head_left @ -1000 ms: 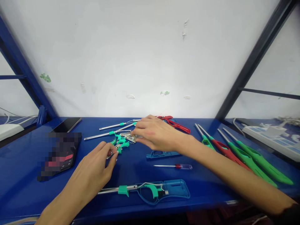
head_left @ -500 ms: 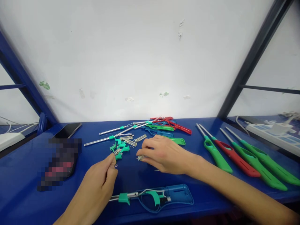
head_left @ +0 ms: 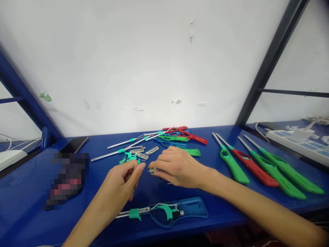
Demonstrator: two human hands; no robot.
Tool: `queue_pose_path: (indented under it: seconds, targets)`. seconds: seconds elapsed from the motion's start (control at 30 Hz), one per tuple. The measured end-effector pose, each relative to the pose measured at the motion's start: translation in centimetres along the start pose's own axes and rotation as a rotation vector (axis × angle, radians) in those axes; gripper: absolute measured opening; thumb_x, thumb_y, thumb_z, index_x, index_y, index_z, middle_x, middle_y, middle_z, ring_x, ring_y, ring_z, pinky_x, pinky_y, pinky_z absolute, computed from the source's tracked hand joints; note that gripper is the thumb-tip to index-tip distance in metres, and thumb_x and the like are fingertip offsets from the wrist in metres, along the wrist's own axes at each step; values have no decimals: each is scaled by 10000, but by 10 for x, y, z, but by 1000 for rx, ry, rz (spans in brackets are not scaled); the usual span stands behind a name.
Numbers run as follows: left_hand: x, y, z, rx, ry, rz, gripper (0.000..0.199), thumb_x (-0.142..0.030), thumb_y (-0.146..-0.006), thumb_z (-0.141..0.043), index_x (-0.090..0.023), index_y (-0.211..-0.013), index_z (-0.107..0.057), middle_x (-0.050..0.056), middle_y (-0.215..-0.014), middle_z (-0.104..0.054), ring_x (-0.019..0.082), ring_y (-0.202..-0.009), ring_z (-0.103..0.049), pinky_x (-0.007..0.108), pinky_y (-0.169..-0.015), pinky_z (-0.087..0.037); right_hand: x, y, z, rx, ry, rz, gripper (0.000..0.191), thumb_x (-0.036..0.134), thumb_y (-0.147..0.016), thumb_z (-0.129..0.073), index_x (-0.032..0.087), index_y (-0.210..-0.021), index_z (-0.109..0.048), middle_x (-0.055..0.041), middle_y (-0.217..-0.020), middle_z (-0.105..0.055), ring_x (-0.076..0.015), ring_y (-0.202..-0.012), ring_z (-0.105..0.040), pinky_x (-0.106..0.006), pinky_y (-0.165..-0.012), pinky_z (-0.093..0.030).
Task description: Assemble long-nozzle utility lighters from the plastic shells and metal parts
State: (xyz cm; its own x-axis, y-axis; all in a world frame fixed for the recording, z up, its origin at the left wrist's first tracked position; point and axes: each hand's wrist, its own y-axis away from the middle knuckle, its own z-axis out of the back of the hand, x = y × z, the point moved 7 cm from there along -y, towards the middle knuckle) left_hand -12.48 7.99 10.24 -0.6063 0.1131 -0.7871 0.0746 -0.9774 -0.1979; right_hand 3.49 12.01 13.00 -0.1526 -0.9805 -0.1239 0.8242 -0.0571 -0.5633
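My right hand (head_left: 177, 168) holds a small clear lighter fuel tank (head_left: 153, 170), its valve end pointing left out of the fingers. My left hand (head_left: 122, 183) is closed in a pinch just left of that end, the two apart; whatever the fingertips hold is too small or hidden. Behind the left hand lies a pile of green triggers (head_left: 128, 157), with several clear fuel tanks (head_left: 152, 150) beside it. Below both hands an opened lighter rests in a blue half-shell handle (head_left: 195, 208), with a green trigger (head_left: 167, 210) and a metal tube fitted.
Metal lighter tubes (head_left: 105, 156) and red, green and blue handle shells (head_left: 196, 138) lie at the back. On the right are several whole lighters (head_left: 234, 168). A phone (head_left: 74, 144) and a blurred-out object (head_left: 65, 187) sit on the left of the blue table (head_left: 102, 236).
My left hand has moved right, from beside the green triggers to near the fuel tank in my right hand. The right hand stays almost in place. The view has shifted slightly.
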Motion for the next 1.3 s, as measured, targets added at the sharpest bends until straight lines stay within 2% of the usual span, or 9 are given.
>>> queue_pose_path:
  seconds: [0.07, 0.2, 0.37, 0.67, 0.8, 0.93, 1.07, 1.17, 1.3]
  targets:
    - [-2, -4, 2, 4, 41, 13, 542, -679, -958, -529, -230, -657, -563, -42, -463, -539, 110, -391, -464, 221, -444, -362, -3, 2, 0, -22, -1, -21, 208, 302, -1112, -579, 178, -1143, -742, -7, -864, -772, -169, -770, -630, -332, -732, -363]
    - [2, -5, 6, -28, 123, 19, 482, -669, -922, -611, -210, -858, -741, -10, -530, -654, 104, -354, -444, 211, -375, -328, -8, 3, 0, -41, 19, -28, 266, 345, -1120, -562, 164, -1189, -745, -30, -876, -785, -177, -782, -651, -331, -737, -384]
    - [9, 7, 8, -146, 184, -18, 424, -603, -864, -749, -203, -992, -807, -10, -601, -660, 111, -452, -523, 204, -425, -397, -3, 1, 0, -55, 30, 10, 262, 325, -1125, -545, 161, -1172, -743, -20, -875, -783, -171, -784, -663, -333, -740, -395]
    - [13, 26, 8, -282, 198, -100, 363, -521, -911, -736, -225, -1102, -820, -10, -663, -670, 115, -494, -549, 222, -457, -450, 12, 1, 2, -121, 78, 126, 278, 300, -1124, -514, 150, -1121, -748, -1, -773, -724, -154, -696, -602, -329, -694, -363]
    - [8, 29, 14, -315, 203, -140, 262, -468, -926, -723, -249, -1020, -832, 6, -748, -731, 122, -550, -602, 224, -509, -508, 13, 1, 0, -112, 77, 133, 284, 311, -1129, -505, 163, -1132, -747, 0, -774, -729, -151, -696, -604, -322, -697, -367]
    - [1, 33, 19, -363, 217, -125, 253, -467, -914, -739, -234, -969, -823, 29, -768, -790, 155, -589, -685, 241, -548, -574, 15, 2, -1, -114, 83, 135, 282, 318, -1130, -512, 164, -1135, -749, 3, -777, -727, -146, -695, -602, -323, -697, -373]
    - [-2, 41, 15, -415, 331, -74, 247, -466, -908, -763, -230, -978, -749, 52, -953, -826, 205, -736, -776, 247, -555, -566, 17, 2, -1, -118, 89, 142, 293, 342, -1133, -520, 162, -1146, -751, 7, -775, -721, -145, -691, -597, -324, -684, -371]
    - [-2, 45, 10, -439, 401, -38, 235, -457, -921, -753, -244, -983, -676, 30, -967, -813, 179, -698, -744, 247, -564, -541, 18, 2, 0, -141, 91, 147, 335, 372, -1148, -491, 164, -1156, -752, 8, -769, -721, -144, -686, -589, -316, -673, -369]
    - [-5, 46, 10, -442, 331, -59, 218, -454, -901, -767, -246, -933, -708, 8, -954, -769, 115, -589, -610, 238, -561, -524, 20, 2, -2, -158, 83, 150, 357, 388, -1156, -470, 155, -1166, -740, 9, -770, -707, -146, -679, -577, -320, -668, -366]
